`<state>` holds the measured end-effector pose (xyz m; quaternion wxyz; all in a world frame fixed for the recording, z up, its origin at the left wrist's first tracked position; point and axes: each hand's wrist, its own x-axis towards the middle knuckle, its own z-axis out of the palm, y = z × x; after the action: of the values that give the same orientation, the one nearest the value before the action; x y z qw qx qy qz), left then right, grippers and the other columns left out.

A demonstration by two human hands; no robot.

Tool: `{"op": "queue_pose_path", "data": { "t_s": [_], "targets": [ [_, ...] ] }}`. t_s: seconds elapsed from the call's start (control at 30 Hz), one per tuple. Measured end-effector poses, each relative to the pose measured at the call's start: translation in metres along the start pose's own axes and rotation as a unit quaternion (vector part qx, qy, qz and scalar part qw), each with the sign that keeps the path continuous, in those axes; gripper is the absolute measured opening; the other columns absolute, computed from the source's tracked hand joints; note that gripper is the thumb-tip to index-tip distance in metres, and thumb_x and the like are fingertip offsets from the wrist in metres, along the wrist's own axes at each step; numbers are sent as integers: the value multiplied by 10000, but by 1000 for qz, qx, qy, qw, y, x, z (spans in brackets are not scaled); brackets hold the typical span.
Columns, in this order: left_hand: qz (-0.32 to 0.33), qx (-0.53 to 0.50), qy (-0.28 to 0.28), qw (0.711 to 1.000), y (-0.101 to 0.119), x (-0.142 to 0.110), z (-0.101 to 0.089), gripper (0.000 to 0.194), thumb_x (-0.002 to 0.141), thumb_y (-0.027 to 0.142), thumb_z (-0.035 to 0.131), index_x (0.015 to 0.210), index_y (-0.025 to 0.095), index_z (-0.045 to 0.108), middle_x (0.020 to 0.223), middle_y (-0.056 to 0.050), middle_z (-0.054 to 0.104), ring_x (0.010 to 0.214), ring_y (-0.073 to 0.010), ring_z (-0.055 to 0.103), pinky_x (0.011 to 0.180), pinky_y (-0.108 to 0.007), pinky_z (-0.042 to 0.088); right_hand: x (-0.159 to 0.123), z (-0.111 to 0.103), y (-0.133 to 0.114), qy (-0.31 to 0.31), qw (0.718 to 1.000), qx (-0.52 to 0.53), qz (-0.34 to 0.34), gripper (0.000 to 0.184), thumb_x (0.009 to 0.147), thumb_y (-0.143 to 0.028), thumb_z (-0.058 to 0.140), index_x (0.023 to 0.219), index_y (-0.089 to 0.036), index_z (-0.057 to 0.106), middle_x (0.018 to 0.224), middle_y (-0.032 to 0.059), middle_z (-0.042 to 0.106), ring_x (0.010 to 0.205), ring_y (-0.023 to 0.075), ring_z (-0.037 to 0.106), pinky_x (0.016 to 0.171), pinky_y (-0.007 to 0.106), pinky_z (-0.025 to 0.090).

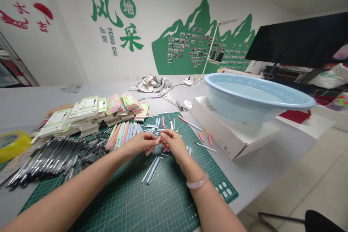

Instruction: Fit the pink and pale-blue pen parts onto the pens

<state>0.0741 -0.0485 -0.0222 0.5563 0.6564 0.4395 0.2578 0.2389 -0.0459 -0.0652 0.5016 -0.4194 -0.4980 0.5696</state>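
Note:
My left hand (141,141) pinches a coral pen part (149,150) over the green cutting mat (130,199). Close against it, my right hand (175,144) has its fingers closed on another coral pen piece, mostly hidden by the fingers. The fingertips of both hands meet, and I cannot tell whether the two pieces are joined. Below them lie light-blue pen parts (153,170). A row of pastel pens (123,132) in pink, green and blue rests left of my left hand. Loose coral and white pen parts (206,147) are scattered beyond my right hand.
Black pens (50,157) lie in a large pile at left, beside a yellow tape roll (15,145). Behind them are stacked small paper boxes (84,110). A blue basin (244,107) rests on a white carton (230,141) at right. Cloths (153,84) and a cable lie farther back.

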Motion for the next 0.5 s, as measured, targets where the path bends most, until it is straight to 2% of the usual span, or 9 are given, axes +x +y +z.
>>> {"op": "queue_pose_path", "data": {
  "t_s": [0.07,0.13,0.27,0.37,0.5],
  "targets": [
    [21,-1,22,1000,-4,-1,0,269,707,422,641,720,154,624,535,31,540,465,-92,422,490,-207,290,-2,4,1,-43,999,21,18,260,718,-405,648,825,-172,608,555,-36,580,430,85,479,402,195,351],
    [21,-2,27,999,-7,-4,-1,249,709,394,654,753,150,632,529,41,522,467,-88,414,495,-204,288,-3,7,3,-57,998,26,10,261,695,-399,677,774,-168,587,532,-44,573,416,76,465,399,189,336],
    [23,-33,14,999,-15,-12,-3,239,727,375,650,778,142,630,614,9,577,558,-105,494,563,-207,363,-4,7,4,-19,999,31,-3,266,668,-387,703,719,-173,554,505,-54,558,388,70,431,380,189,297],
    [16,-48,-1,999,-25,-16,-2,254,753,386,623,828,144,628,697,-33,631,609,-125,550,607,-226,414,-4,8,3,-26,999,26,4,257,675,-383,697,711,-174,551,512,-44,571,380,70,414,376,194,288],
    [23,-56,22,998,-34,-11,7,265,776,405,593,847,151,610,705,-37,638,586,-120,564,579,-222,430,-5,11,3,-3,1000,15,-12,243,711,-383,664,707,-175,539,529,-37,574,385,68,402,373,194,283]
  ]
}}
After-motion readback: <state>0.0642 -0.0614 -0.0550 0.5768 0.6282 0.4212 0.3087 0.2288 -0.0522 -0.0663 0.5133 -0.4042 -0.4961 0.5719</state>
